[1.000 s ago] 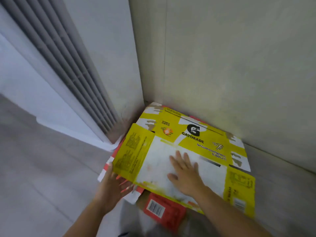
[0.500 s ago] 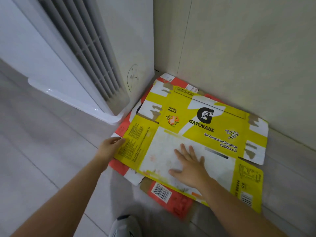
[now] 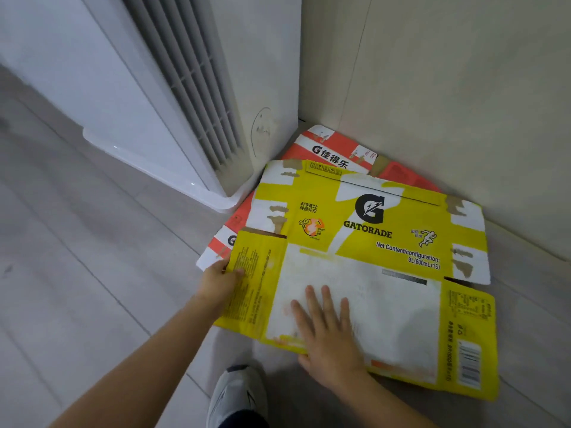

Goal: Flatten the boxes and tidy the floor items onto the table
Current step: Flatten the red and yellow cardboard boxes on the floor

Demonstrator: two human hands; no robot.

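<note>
Yellow box (image 3: 370,242) under flat right hand (image 3: 330,338), left hand (image 3: 219,282) round edge

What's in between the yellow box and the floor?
A flattened red box lies under the yellow box, on the floor. The head view shows it poking out at the far and left edges.

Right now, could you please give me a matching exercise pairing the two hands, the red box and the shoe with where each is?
1 left hand
2 right hand
3 red box
4 shoe

A pressing flat on the white panel of the yellow box
B beneath the yellow box
C on the floor, bottom of view
D gripping the yellow box's left flap

Pairs: 1-D, 2-A, 3-B, 4-C
</note>
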